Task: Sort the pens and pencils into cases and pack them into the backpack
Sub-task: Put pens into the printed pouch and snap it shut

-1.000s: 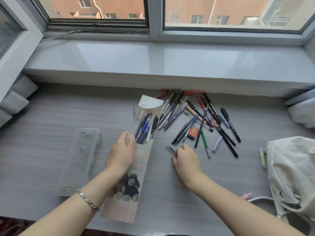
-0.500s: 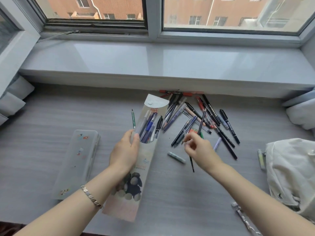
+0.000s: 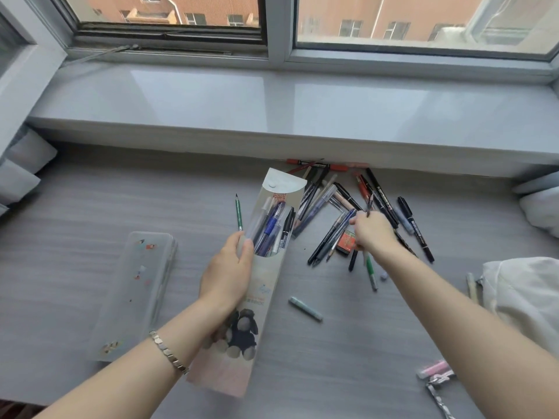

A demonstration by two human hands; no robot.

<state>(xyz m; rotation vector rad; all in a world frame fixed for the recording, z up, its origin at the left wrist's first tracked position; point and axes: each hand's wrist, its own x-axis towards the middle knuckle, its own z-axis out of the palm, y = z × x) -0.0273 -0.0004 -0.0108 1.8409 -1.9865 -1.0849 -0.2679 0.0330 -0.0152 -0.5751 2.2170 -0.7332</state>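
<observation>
Your right hand (image 3: 373,234) pinches a thin dark pen (image 3: 368,207) over the loose pile (image 3: 329,237), while your left hand (image 3: 227,273) grips the open case (image 3: 266,285) just to its left, its long axis running toward the windowsill (image 3: 272,110), so turn the pen parallel before sliding it in.

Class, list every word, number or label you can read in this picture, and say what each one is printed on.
Nothing here can be read with certainty.
black marker: white lettering along the barrel, too blurred.
card pencil case: red print near the top and a small line lower down, both too blurred.
small red block: dark marks, too small.
black pen inside the case: white label, unreadable.
</observation>
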